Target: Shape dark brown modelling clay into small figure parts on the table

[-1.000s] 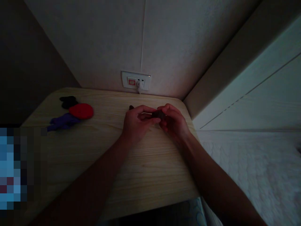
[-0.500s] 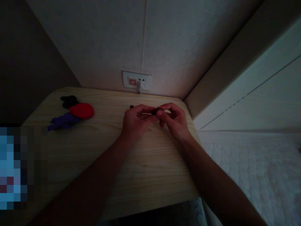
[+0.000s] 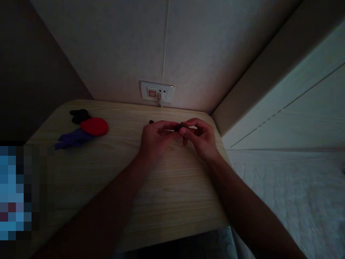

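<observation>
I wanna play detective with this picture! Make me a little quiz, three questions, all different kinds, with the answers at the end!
1. Pick one. What are the left hand and the right hand holding together?
A) a shiny yellow metal spoon
B) a small dark lump
C) a green glass marble

2. True or false? The smooth red oval piece touches the knobbly purple lump.

3. Fill the gap. On the pale wooden tabletop, the knobbly black lump lies on the person's ____ side.

Key: 1. B; 2. true; 3. left
</observation>
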A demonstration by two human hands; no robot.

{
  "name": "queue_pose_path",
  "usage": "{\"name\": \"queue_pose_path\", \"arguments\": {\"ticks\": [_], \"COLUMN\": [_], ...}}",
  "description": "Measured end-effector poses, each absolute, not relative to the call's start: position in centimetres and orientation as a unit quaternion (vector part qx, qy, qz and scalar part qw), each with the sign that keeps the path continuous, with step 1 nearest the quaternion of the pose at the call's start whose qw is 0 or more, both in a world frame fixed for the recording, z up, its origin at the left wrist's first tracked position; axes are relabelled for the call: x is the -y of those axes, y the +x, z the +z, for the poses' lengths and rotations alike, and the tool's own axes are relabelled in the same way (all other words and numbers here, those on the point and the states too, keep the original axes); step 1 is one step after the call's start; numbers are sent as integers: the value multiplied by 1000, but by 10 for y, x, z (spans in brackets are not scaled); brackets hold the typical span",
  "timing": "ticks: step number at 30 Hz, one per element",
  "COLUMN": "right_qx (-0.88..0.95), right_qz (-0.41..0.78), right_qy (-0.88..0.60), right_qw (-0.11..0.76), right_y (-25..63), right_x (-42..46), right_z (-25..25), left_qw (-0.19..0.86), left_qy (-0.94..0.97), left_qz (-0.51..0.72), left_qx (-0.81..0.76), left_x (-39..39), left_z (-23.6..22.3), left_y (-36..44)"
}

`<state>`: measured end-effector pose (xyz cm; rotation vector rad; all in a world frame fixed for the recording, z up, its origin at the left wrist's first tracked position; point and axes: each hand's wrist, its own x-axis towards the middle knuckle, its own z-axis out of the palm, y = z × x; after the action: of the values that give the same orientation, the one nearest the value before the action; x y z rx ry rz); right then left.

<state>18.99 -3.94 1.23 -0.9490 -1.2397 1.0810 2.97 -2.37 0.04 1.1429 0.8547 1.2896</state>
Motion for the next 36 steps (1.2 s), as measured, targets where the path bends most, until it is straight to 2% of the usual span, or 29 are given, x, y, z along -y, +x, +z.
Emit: {"name": "queue_pose_path", "arguments": {"ticks": [18, 22, 27, 36], "right_qx": [389, 406, 456, 496], "right_qz": [643, 629, 557, 503], "right_qy": [-366, -357, -377, -388], "right_qw": [549, 559, 583, 592], "right_y": [190, 189, 187, 191], "right_x": [35, 37, 38, 37], "right_z": [17, 16, 13, 9], "left_qw": [595, 595, 583, 635], "left_qy": [469, 463, 476, 449], "left_qz": [557, 558, 557, 536], "left_qx": [-339, -346, -350, -328], "left_x": [24, 25, 25, 25], "left_z": [0, 3, 4, 1], "left_y": [31, 30, 29, 32]}}
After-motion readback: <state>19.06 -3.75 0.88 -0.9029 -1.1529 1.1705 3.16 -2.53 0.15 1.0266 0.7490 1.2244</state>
